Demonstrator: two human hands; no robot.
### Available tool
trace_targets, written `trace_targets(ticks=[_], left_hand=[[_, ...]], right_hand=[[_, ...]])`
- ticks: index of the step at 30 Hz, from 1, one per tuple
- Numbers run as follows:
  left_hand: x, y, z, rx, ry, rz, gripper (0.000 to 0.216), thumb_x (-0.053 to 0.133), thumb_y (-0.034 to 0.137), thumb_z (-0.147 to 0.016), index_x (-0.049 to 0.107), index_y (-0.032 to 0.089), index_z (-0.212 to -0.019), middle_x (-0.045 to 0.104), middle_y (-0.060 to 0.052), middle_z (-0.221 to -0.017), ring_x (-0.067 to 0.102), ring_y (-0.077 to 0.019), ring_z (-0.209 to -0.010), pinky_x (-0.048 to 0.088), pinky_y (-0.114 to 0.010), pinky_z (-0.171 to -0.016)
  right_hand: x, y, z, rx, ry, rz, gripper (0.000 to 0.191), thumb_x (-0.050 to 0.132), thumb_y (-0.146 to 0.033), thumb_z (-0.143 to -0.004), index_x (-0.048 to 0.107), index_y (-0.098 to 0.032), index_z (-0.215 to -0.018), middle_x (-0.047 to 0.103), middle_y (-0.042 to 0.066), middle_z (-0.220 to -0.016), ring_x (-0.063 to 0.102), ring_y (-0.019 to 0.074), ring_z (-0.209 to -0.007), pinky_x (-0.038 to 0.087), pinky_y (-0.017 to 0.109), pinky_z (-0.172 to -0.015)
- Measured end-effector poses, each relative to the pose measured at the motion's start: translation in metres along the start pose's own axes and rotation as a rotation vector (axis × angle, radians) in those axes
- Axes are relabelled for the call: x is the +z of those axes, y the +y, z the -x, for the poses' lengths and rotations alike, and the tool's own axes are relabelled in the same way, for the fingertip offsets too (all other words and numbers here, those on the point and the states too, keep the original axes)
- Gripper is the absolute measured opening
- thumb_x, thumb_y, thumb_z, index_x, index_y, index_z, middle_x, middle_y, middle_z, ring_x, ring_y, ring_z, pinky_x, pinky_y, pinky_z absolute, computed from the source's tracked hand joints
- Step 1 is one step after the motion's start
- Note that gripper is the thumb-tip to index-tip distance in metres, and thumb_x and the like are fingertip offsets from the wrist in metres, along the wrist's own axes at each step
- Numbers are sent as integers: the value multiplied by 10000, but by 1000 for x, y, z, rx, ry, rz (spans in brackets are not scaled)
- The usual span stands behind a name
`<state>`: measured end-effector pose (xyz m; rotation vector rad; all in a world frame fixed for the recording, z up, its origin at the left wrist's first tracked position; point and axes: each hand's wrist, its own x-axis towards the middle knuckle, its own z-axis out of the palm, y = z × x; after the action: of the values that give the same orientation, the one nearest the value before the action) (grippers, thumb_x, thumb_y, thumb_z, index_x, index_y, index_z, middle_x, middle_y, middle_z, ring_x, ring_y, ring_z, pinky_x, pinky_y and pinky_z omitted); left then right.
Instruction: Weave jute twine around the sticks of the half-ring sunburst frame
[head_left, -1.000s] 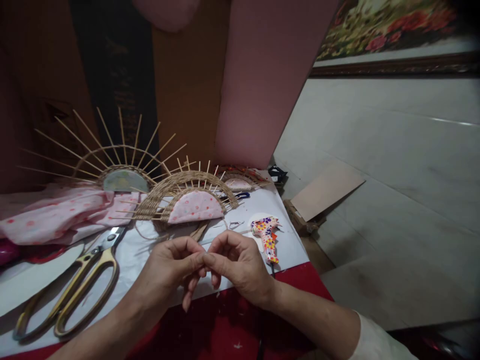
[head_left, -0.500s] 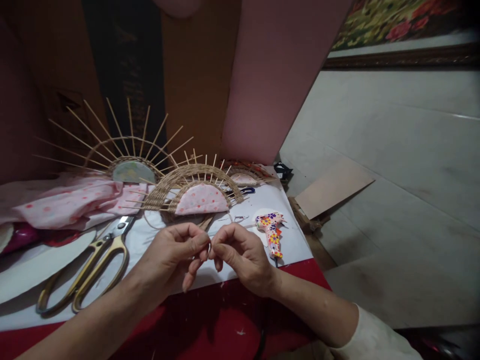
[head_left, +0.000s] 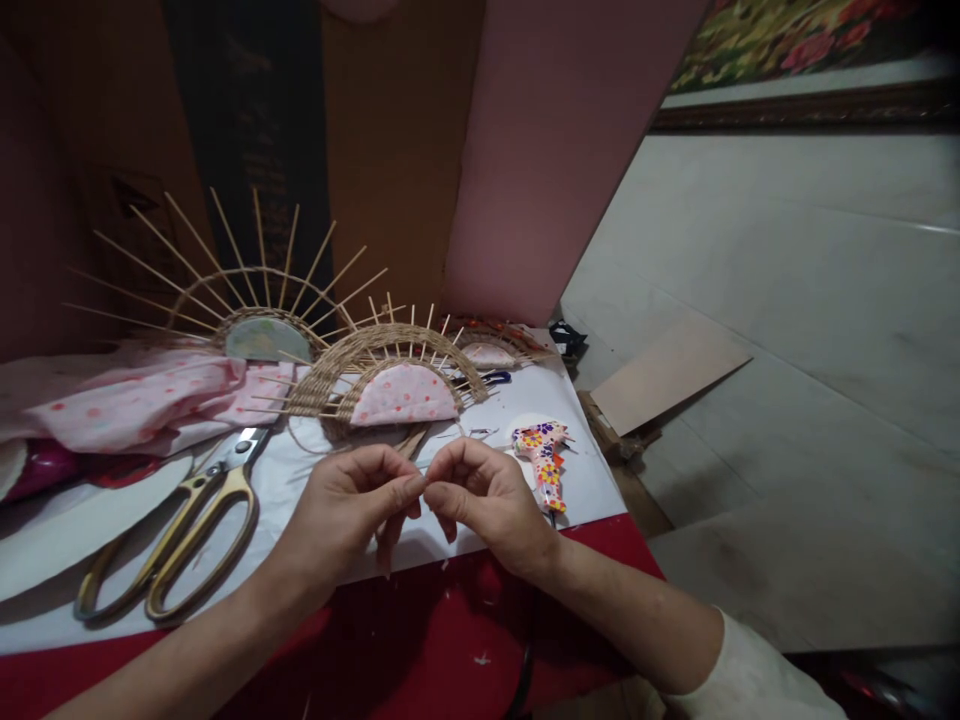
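Fingertip to fingertip, my left hand (head_left: 360, 500) and my right hand (head_left: 484, 500) meet above the front edge of the white sheet (head_left: 585, 480). Both are pinched closed, on something too small to make out. Just beyond them lies a half-round woven piece (head_left: 330, 375) of twine and thin sticks, with a pink dotted fabric half-circle (head_left: 405, 393) at its centre. A flower-patterned glue gun (head_left: 544, 465) rests to the right of my right hand. Large scissors (head_left: 199, 530) with gold-coloured handles lie left of my left hand.
Behind at left stands a second stick fan (head_left: 268, 338) beside pink dotted cloth (head_left: 142, 395). Another woven piece (head_left: 487, 355) lies at the back. A cardboard box (head_left: 405, 150) rises behind the table. Red cloth (head_left: 420, 640) covers the near edge; a cardboard sheet (head_left: 671, 372) lies off to the right.
My hands have come slightly closer together, and my left hand's lower fingers have curled in a little. The things on the table stay where they were.
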<state>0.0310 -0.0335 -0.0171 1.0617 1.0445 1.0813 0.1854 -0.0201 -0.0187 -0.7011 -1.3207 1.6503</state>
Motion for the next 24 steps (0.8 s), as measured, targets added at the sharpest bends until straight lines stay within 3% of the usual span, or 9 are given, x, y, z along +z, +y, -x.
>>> trace_targets(ticks=[5,11,14,19,21,24], left_hand=[[-1,-4,4,89,76,-99,195,723,323,-681,637,148,-671,559,29,-503,452,-64,-366,365,-160,-327],[2,7,3,-174,-95,196,247,740,317,-665,565,148,-620,533,45,-443,411,-54,-280,326,-146,-259],[-1,18,1,-121,-52,257,241,732,309,-682,563,142,-645,579,29,-535,427,-42,-311,343,-140,-276],[-12,26,-1,111,76,43,76,655,220,-737,617,171,-781,617,17,-667,523,-77,-492,448,-168,-429],[-14,24,-2,137,94,-88,34,592,192,-750,618,176,-733,577,29,-623,483,-74,-477,403,-166,-421],[-16,21,-3,139,94,-254,148,507,178,-745,598,170,-629,518,33,-559,416,-73,-455,315,-176,-410]], right_hand=[[2,1,3,8,26,74,294,718,-394,-705,532,-166,-714,555,-39,-612,450,50,-441,364,178,-399],[1,4,8,-68,-26,128,264,674,-375,-762,496,-181,-741,529,-38,-622,422,47,-466,338,177,-427],[0,6,7,-77,-4,120,255,660,-378,-772,500,-183,-734,500,-45,-607,432,55,-467,356,189,-436],[-7,13,-1,-50,104,124,267,623,-409,-800,525,-170,-732,539,-33,-610,465,55,-450,372,188,-435],[-11,16,-3,-35,130,157,292,573,-440,-831,548,-163,-742,553,-23,-611,465,53,-434,365,188,-428],[-15,19,-3,-17,153,222,383,471,-493,-876,572,-153,-732,554,-10,-588,457,55,-416,335,193,-414]])
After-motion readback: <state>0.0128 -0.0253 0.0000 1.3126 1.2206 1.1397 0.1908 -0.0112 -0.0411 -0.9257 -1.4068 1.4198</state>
